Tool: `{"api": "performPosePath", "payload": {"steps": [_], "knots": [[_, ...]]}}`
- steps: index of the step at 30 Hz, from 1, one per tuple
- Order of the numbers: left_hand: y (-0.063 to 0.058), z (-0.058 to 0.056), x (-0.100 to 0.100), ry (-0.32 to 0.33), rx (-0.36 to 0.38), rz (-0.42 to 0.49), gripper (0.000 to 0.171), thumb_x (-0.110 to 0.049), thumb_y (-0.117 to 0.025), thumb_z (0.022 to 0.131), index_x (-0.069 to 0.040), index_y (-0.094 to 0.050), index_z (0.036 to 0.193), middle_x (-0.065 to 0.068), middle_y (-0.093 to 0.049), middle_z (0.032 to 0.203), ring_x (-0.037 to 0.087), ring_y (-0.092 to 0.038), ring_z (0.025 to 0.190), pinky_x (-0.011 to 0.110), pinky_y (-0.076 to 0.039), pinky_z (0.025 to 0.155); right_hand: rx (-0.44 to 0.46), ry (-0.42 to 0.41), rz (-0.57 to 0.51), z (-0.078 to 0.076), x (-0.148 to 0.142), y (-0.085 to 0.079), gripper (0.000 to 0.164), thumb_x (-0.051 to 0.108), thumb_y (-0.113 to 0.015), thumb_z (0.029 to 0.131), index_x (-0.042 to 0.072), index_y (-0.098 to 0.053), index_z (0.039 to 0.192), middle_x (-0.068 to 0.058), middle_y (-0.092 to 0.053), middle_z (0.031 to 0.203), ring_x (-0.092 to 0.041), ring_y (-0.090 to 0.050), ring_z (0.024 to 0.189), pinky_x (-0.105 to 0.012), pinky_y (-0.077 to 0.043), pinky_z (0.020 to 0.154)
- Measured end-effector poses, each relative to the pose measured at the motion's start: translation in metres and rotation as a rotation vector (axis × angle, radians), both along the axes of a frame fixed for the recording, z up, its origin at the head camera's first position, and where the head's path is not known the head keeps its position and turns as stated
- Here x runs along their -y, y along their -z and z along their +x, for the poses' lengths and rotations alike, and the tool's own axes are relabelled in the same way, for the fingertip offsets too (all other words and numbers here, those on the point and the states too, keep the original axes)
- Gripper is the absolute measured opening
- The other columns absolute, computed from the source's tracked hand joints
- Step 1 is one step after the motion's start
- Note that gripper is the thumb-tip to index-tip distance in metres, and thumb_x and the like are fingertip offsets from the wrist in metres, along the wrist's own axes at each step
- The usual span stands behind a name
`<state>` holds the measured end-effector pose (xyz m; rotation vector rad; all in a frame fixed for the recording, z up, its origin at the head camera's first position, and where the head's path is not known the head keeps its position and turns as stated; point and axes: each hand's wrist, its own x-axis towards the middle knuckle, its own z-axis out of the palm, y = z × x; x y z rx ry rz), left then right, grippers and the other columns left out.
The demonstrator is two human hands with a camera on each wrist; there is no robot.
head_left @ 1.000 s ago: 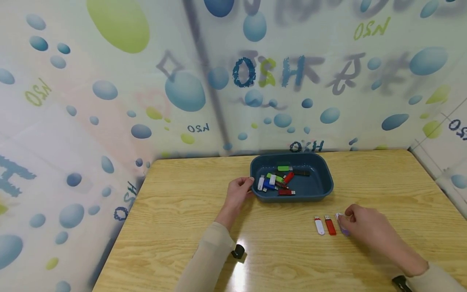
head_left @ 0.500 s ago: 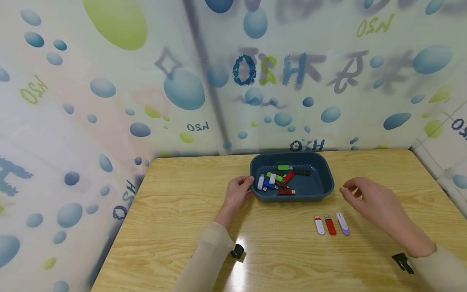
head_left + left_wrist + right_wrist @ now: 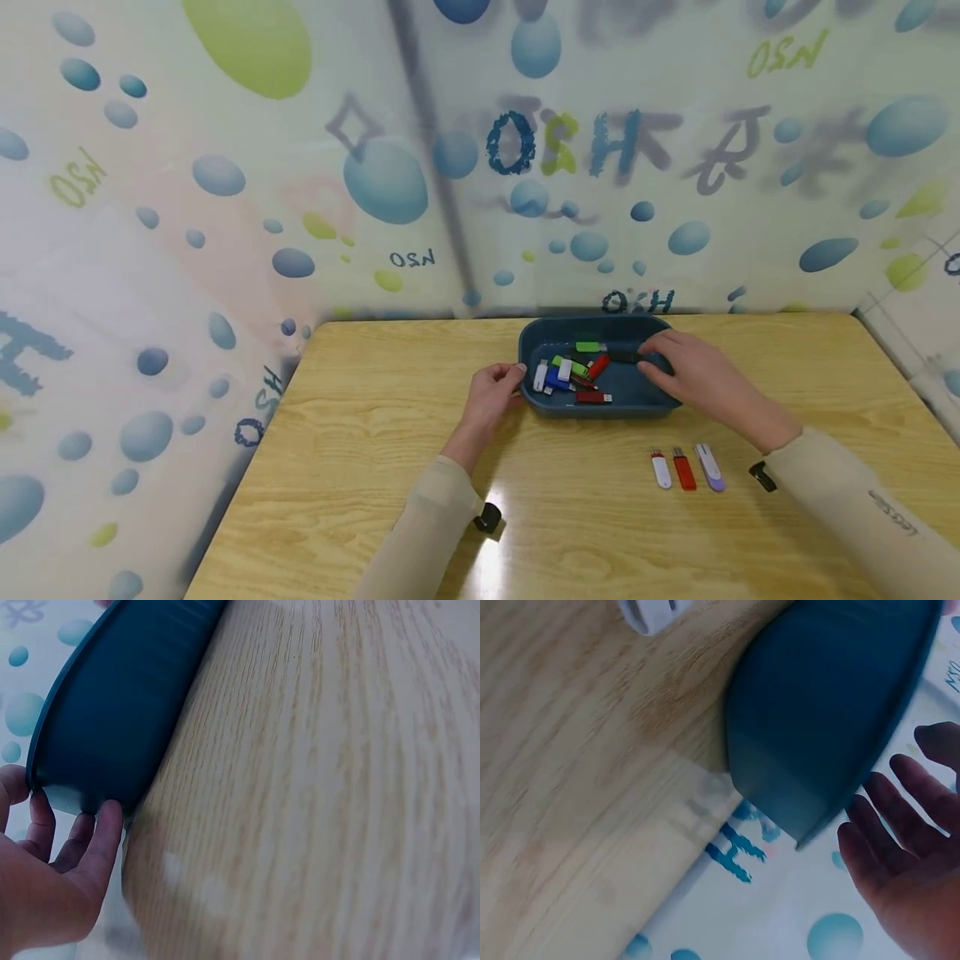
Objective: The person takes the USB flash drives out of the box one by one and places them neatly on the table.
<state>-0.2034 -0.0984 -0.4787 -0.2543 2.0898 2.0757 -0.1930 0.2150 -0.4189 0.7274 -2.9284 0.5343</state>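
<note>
My left hand (image 3: 487,396) holds the left end of a dark blue plastic bin (image 3: 600,412). In the left wrist view, its thumb and fingers (image 3: 109,825) bear on the bin's end. Inside lie several USB sticks, among them a black one (image 3: 622,356), a green one (image 3: 588,347), a white one (image 3: 540,376) and a dark red one (image 3: 594,398). Over the bin's right end reaches my right hand (image 3: 697,375), fingertips close to the black stick. In the right wrist view that hand's fingers (image 3: 862,851) are spread and bent; contact with the stick cannot be seen.
On the wooden table (image 3: 360,467), in front of the bin, three USB sticks lie in a row: white with red (image 3: 661,470), red (image 3: 684,470), and white with purple (image 3: 709,467). A patterned wall covering (image 3: 465,242) rises directly behind the bin.
My right hand has let go of the white and purple USB stick, leaving it beside the other two, and moved up and left over the bin. My left hand stays at the rim.
</note>
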Motion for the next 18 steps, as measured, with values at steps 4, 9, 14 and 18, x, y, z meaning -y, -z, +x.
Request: {"api": "performPosePath", "payload": {"steps": [4, 9, 14, 18], "knots": [[-0.008, 0.003, -0.001, 0.007, 0.007, -0.005, 0.032, -0.019, -0.061, 0.105, 0.010, -0.066, 0.119, 0.023, -0.065, 0.124, 0.025, -0.067, 0.106, 0.044, -0.058, 0.094, -0.011, -0.033, 0.023, -0.014, 0.008, 0.008, 0.027, 0.018, -0.070, 0.100, -0.001, -0.069, 0.118, -0.018, -0.068, 0.116, -0.035, -0.066, 0.103, -0.053, -0.056, 0.087], [-0.015, 0.003, -0.001, 0.026, 0.017, -0.020, 0.031, -0.015, -0.058, 0.106, 0.013, -0.064, 0.118, 0.027, -0.063, 0.126, 0.029, -0.065, 0.108, 0.053, -0.054, 0.099, -0.026, -0.063, 0.046, -0.028, 0.015, 0.017, 0.027, 0.012, -0.072, 0.097, -0.003, -0.069, 0.119, -0.020, -0.067, 0.116, -0.036, -0.067, 0.103, -0.053, -0.056, 0.088], [0.000, -0.002, 0.000, 0.016, -0.002, -0.020, 0.033, -0.020, -0.060, 0.105, 0.011, -0.065, 0.116, 0.022, -0.065, 0.123, 0.023, -0.065, 0.103, 0.048, -0.058, 0.093, -0.021, -0.069, 0.078, -0.038, 0.019, 0.025, 0.028, 0.011, -0.074, 0.096, -0.004, -0.068, 0.119, -0.021, -0.067, 0.116, -0.037, -0.067, 0.103, -0.052, -0.056, 0.088], [0.001, 0.000, -0.001, 0.001, -0.014, -0.026, 0.034, -0.023, -0.063, 0.104, 0.009, -0.066, 0.117, 0.020, -0.066, 0.121, 0.023, -0.066, 0.103, 0.044, -0.060, 0.089, 0.010, -0.042, 0.119, -0.045, 0.022, 0.030, 0.030, 0.013, -0.074, 0.096, -0.004, -0.068, 0.120, -0.020, -0.067, 0.116, -0.035, -0.067, 0.102, -0.051, -0.057, 0.088]]}}
